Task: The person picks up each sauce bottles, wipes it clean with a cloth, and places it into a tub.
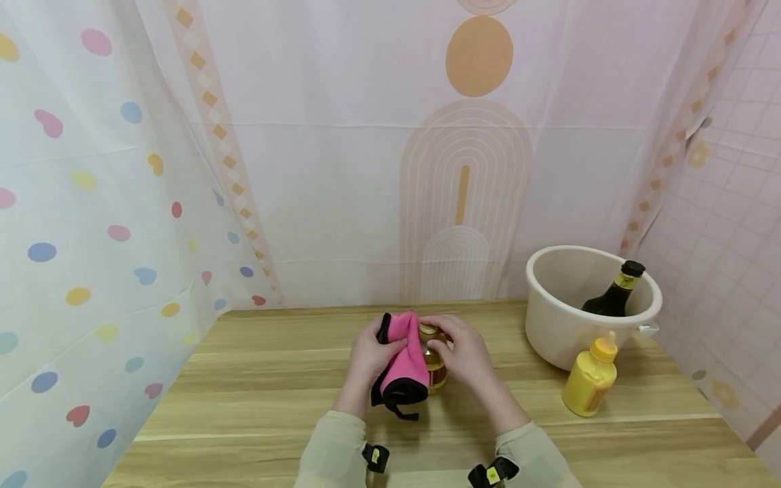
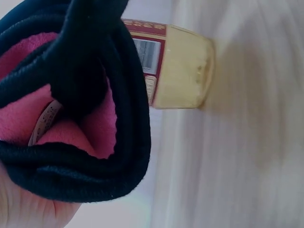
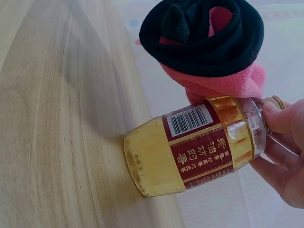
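Note:
My left hand [image 1: 368, 356] grips a pink cloth with black edging [image 1: 409, 362], folded into a loose roll with a dark strap hanging from it. In the left wrist view, the rolled end of the cloth [image 2: 99, 123] faces the camera and shows a white tag inside. Just right of the cloth, a clear bottle of yellow oil [image 3: 156, 161] with a red label and barcode stands upright on the table. My right hand [image 1: 468, 352] holds this bottle by its neck, thumb and fingers around it just below the cap. The cloth touches the bottle's side.
A white bucket [image 1: 552, 332] stands at the back right, with a dark bottle [image 1: 613, 298] leaning inside it. In front of it is a yellow squeeze bottle [image 1: 588, 383] with a pointed top. Patterned curtains [image 1: 342, 203] enclose the wooden table [image 1: 256, 393] behind and at both sides.

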The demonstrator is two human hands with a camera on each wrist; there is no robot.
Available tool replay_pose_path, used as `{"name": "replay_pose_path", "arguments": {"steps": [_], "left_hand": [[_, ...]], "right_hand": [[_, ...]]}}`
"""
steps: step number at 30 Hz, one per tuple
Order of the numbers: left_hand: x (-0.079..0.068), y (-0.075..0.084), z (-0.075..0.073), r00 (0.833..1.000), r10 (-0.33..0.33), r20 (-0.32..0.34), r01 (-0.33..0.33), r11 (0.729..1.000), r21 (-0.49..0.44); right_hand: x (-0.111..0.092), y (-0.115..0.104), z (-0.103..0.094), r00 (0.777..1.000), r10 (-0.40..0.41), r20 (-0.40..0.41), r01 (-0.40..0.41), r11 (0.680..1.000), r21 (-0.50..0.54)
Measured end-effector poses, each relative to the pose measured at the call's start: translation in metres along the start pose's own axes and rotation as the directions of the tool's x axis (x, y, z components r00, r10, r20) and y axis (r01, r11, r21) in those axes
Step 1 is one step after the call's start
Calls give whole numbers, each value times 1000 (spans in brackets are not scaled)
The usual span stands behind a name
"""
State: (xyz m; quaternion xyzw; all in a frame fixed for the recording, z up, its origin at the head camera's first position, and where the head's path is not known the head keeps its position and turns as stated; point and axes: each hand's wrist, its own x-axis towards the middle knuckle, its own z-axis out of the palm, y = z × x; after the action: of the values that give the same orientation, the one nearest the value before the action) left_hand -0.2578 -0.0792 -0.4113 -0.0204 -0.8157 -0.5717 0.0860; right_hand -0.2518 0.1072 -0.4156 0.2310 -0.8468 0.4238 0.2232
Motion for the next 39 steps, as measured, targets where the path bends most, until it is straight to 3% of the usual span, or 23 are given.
{"name": "replay_pose_path", "arguments": {"steps": [7,15,24,34,39], "left_hand": [[-2,-11,1,998,-51,22,52,998,-22],[0,-13,1,998,-50,38,50,999,13],[1,-28,4,994,-81,68,78,996,45],[0,-37,5,992,-60,112,41,985,167],[1,-39,5,989,-69,130,46,984,170]], "right_hand": [[0,1,1,1000,-20,-10,20,1000,-20],[-1,1,1,1000,-6,-10,6,1000,-16],[-2,2,2,1000,-15,-18,15,1000,-24],[-1,2,2,1000,-18,-15,18,1000,-17],[0,1,1,1000,-22,-13,22,1000,-11]]}}
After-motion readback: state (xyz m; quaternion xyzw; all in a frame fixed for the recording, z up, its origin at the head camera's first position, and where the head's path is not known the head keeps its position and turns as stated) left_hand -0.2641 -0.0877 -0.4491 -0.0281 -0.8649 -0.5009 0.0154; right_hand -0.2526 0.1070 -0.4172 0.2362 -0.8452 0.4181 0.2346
